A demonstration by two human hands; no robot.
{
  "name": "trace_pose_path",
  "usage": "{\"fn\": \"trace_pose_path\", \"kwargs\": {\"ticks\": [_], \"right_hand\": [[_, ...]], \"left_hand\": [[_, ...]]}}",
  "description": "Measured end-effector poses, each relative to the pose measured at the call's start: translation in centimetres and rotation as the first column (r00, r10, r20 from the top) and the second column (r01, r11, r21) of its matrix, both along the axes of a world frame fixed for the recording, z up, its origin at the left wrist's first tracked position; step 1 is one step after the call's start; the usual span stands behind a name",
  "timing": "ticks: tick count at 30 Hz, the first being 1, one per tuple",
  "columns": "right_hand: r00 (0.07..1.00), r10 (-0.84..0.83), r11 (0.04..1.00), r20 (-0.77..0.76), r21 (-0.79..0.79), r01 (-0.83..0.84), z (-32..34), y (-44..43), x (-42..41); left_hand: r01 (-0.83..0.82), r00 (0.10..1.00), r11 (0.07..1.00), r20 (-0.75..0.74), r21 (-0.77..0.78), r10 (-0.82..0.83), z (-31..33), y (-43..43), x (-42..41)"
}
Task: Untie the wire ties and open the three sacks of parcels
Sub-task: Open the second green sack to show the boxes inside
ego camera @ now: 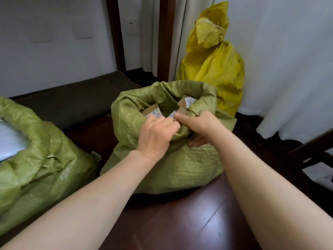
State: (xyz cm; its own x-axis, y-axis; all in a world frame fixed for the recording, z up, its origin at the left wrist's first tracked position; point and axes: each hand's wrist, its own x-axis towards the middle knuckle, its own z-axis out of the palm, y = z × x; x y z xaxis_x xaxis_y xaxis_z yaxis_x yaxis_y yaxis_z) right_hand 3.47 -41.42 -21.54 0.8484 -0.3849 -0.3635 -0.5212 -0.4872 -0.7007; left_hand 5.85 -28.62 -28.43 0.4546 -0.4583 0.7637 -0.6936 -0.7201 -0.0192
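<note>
A green woven sack (173, 168) stands on the floor in the middle, its mouth open and its rim rolled down. Cardboard parcels (152, 110) show inside. My left hand (155, 134) and my right hand (196, 125) both grip the near rim of this sack, side by side. A second green sack (41, 168) lies at the left, its mouth open over something white. A yellow sack (212, 69) stands behind at the right against the curtain, its neck tied shut with a pale tie (214, 25).
Dark wooden floor (189, 222) in front. A dark mat (75, 100) lies by the wall at the back left. White curtain (288, 69) hangs at the right. A dark chair frame (313, 150) stands at the right edge.
</note>
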Motion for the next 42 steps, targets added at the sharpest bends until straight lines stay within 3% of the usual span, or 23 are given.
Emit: {"fn": "trace_pose_path", "kwargs": {"ticks": [2,3,5,7,8,9,11,12,13,15,18,21,23,24,26,28,30,32,34,36,39,41,42], "right_hand": [[0.974,-0.181,0.958,0.138,0.247,0.143,-1.9,0.0,1.0],[0.944,-0.305,0.858,0.129,0.467,0.213,-2.2,-0.3,1.5],[0.905,-0.424,0.467,-0.031,0.849,0.248,-2.3,-0.6,2.1],[0.892,-0.418,0.191,-0.172,0.943,0.272,-1.9,0.2,1.9],[0.881,-0.419,0.103,-0.218,0.953,0.284,-1.8,0.6,1.7],[0.872,-0.423,0.023,-0.247,0.959,0.283,-1.9,1.1,1.6],[0.862,-0.413,-0.049,-0.295,0.952,0.302,-2.2,1.9,1.3],[0.861,-0.408,-0.039,-0.304,0.948,0.316,-2.4,2.2,1.2],[0.862,-0.406,-0.015,-0.304,0.945,0.326,-2.5,2.3,1.0],[0.867,-0.405,0.08,-0.289,0.934,0.348,-2.6,2.2,0.7],[0.922,-0.359,0.386,-0.145,0.876,0.289,-2.3,0.6,0.5],[0.986,-0.165,0.833,-0.03,0.53,0.155,-1.5,-1.4,0.0],[0.999,-0.021,0.963,-0.037,0.268,0.03,-1.3,-1.8,-0.3],[0.999,0.027,0.975,-0.044,0.223,-0.016,-1.3,-1.6,-0.5],[0.996,0.073,0.957,-0.052,0.285,-0.055,-1.5,-1.1,-0.8],[0.987,0.117,0.913,-0.11,0.403,-0.063,-1.5,-1.3,-1.1],[0.956,0.197,0.927,-0.218,0.36,-0.109,-0.7,-2.4,-1.7],[0.952,0.156,0.983,-0.263,0.139,-0.122,0.9,-4.0,-2.0],[0.994,-0.003,0.979,-0.111,-0.204,-0.02,2.2,-5.0,-1.8],[0.986,-0.087,0.866,0.141,-0.479,0.145,3.0,-5.0,-1.3],[0.975,-0.03,0.842,0.222,-0.52,0.145,2.5,-3.3,-0.3],[0.993,0.007,0.867,0.116,-0.495,0.052,1.4,-2.0,-0.1],[0.998,0.017,0.865,0.057,-0.501,0.013,0.8,-1.7,-0.1]], "left_hand": [[0.019,0.997,0.999,-0.069,0.026,-0.017,-0.8,0.4,-0.1],[-0.005,0.991,1.0,-0.136,0.015,0.007,-1.1,0.7,-0.1],[-0.072,0.945,0.992,-0.325,-0.1,0.036,-1.2,1.4,-0.6],[-0.23,0.833,0.916,-0.553,-0.328,0.011,-0.2,1.6,-1.4],[-0.396,0.738,0.824,-0.675,-0.405,0.023,0.4,1.6,-1.3],[-0.599,0.582,0.694,-0.812,-0.399,0.036,1.1,1.7,-0.9],[-0.856,0.229,0.438,-0.961,-0.275,-0.155,2.1,2.1,0.0],[-0.894,0.162,0.349,-0.928,-0.282,-0.335,2.4,2.3,0.3],[-0.902,0.169,0.272,-0.854,-0.335,-0.493,2.6,2.4,0.6],[-0.91,0.243,0.113,-0.734,-0.399,-0.634,2.9,2.7,1.2],[-0.916,0.351,-0.151,-0.557,-0.373,-0.753,3.6,3.6,1.6],[-0.899,0.366,-0.156,-0.506,-0.41,-0.781,3.9,4.4,2.3],[-0.905,0.314,-0.079,-0.534,-0.417,-0.785,5.0,4.1,2.3],[-0.917,0.269,-0.034,-0.554,-0.397,-0.788,5.4,3.8,2.3],[-0.915,0.133,0.179,-0.689,-0.363,-0.712,6.1,2.5,1.0],[-0.9,0.146,0.261,-0.806,-0.349,-0.574,4.2,1.7,0.4],[-0.918,0.26,0.169,-0.867,-0.358,-0.426,2.4,2.0,0.2],[-0.906,0.344,0.121,-0.874,-0.405,-0.343,1.7,2.4,0.4],[-0.893,0.399,0.062,-0.847,-0.446,-0.351,1.5,2.6,0.7],[-0.899,0.41,-0.069,-0.775,-0.432,-0.481,2.2,2.6,0.6],[-0.909,0.413,-0.28,-0.593,-0.307,-0.691,4.5,2.7,0.0],[-0.921,0.388,-0.291,-0.525,-0.26,-0.758,5.6,2.7,-0.4],[-0.93,0.355,-0.247,-0.497,-0.271,-0.792,5.7,2.8,-0.7]]}}
